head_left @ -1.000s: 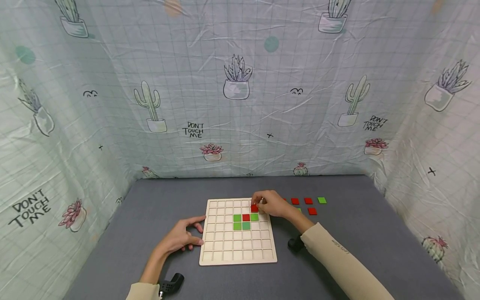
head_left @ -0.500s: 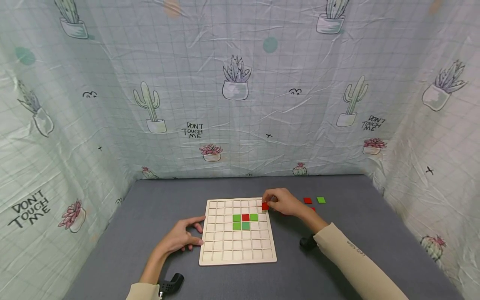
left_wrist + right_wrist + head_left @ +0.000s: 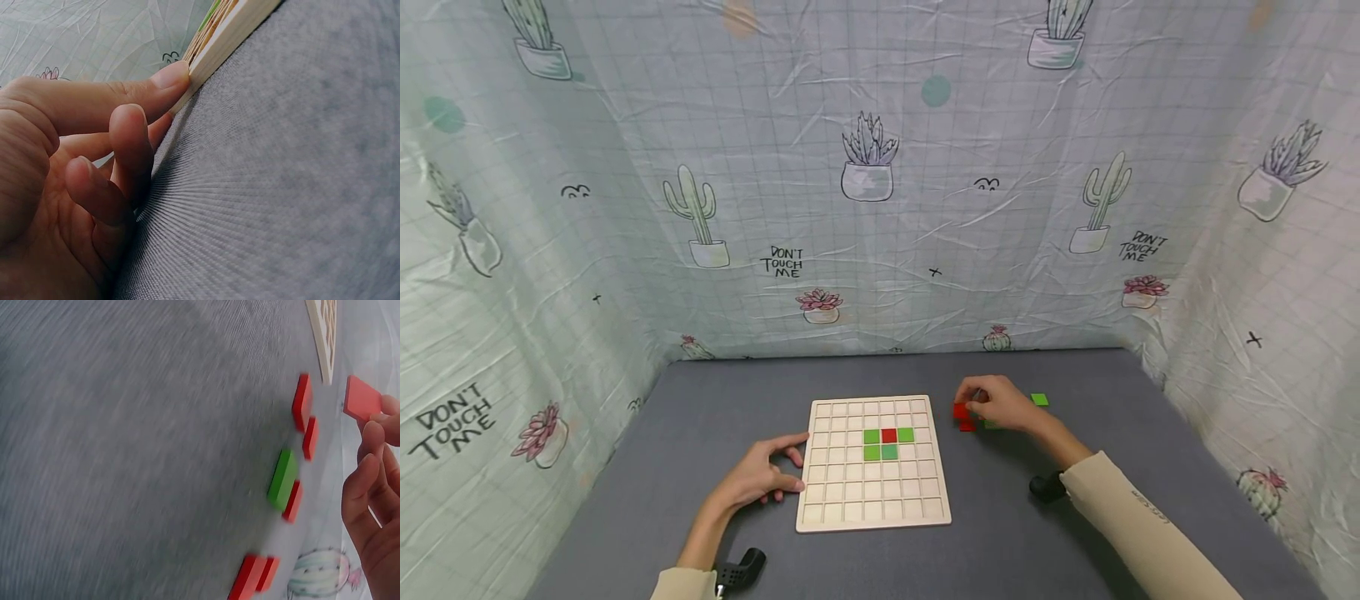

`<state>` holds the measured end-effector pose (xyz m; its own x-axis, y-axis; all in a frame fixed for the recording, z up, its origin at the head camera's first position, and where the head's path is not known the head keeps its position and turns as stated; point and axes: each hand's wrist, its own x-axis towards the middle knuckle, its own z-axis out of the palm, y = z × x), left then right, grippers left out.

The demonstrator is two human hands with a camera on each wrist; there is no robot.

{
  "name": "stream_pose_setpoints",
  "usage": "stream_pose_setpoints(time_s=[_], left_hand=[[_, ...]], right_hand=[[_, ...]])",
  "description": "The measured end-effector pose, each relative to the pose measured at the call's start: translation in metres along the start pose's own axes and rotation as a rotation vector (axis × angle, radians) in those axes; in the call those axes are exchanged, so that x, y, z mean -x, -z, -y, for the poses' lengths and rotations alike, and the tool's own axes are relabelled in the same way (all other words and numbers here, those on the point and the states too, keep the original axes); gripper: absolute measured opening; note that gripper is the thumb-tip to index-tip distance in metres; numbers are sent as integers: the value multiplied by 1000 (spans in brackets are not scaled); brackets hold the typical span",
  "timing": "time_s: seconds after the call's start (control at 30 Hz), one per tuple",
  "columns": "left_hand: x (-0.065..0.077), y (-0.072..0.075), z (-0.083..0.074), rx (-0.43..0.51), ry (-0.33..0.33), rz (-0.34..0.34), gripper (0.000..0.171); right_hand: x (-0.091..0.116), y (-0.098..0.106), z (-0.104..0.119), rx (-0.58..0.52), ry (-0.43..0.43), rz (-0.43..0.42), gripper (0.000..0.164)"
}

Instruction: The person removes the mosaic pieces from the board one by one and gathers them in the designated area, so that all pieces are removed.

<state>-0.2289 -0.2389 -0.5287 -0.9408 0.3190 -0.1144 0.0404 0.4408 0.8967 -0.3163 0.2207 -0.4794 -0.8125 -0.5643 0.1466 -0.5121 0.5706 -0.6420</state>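
Observation:
A square wooden board (image 3: 872,492) with a grid of shallow cells lies mid-table. Green tiles (image 3: 871,452) and one red tile (image 3: 889,435) sit in its cells. My left hand (image 3: 758,475) rests at the board's left side, thumb and index finger touching the edge, well apart from each other; in the left wrist view the other fingers are bent. Right of the board, my right hand (image 3: 1000,402) pinches a red square tile (image 3: 361,398) between thumb and fingertips. It holds this tile up above the loose tiles, partly hiding them in the head view.
On the grey table (image 3: 1000,542), several loose red tiles (image 3: 302,403) and a green tile (image 3: 283,480) lie below the right hand. Another green tile (image 3: 1039,399) lies farther right. A patterned curtain (image 3: 955,217) hangs behind and at both sides.
My right hand has moved right, carrying the red tile from over the board's far right corner to over the loose tiles. The left hand stays at the board's edge.

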Motion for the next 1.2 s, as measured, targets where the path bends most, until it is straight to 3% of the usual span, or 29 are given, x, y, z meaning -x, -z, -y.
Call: stream_pose_setpoints(time_s=[0.13,0.73,1.2], left_hand=[[-1,0,1,-4,2,-3,84],[-2,-1,1,-13,12,-9,85],[-3,0,2,-12,-7,-4,84]], right_hand=[[9,9,-7,-6,16,-21,15],[45,44,-41,12,-130,-48,17],[68,60,-60,25,-171,-80,18]])
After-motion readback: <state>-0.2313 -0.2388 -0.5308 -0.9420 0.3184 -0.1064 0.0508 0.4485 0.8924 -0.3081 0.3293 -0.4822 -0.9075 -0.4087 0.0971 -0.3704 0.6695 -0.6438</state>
